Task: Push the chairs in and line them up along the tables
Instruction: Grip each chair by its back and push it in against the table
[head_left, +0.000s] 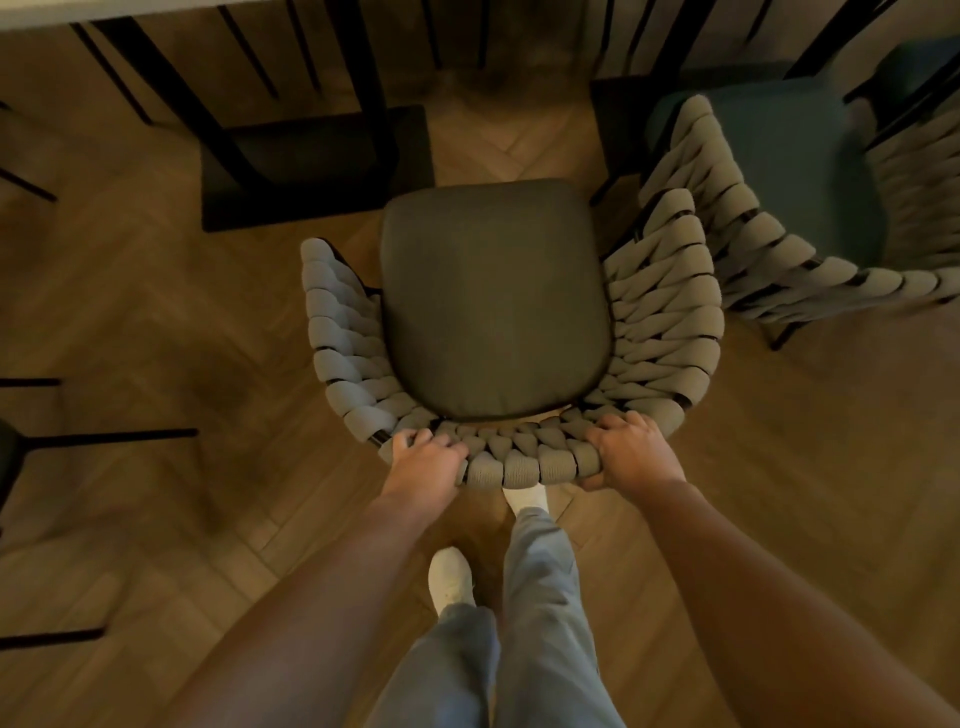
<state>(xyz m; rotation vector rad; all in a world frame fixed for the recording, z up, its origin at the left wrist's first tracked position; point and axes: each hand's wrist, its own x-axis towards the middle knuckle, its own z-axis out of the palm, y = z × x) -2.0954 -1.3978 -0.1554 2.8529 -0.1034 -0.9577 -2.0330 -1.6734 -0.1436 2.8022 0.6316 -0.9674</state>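
At the far left, thin black legs (104, 434) of other furniture poke in over the wooden floor (156, 312). Further up, a flat black base plate (317, 171) with black posts sits on the floor under the pale surface (78, 9) at the top edge. This base lies just ahead of the chair, a little to its left.

The left hand (426, 465) grips the top of the chair's woven back, fingers curled over the thick gray rope. In the middle stands the chair (493, 301), with a dark seat cushion and a rounded woven back that wraps around both sides. Its seat front points at the surface but is not under it. Below the chair back are two legs in light gray trousers (540, 623) and white shoes (451, 577).

The right hand (631, 452) grips the chair back too, fingers over the top and thumb underneath.

To the right stands a second chair (779, 171) of the same woven kind, with a blue-green seat. Its woven side is touching or almost touching the first chair's right arm; I cannot tell which.

No writing or labels can be read.
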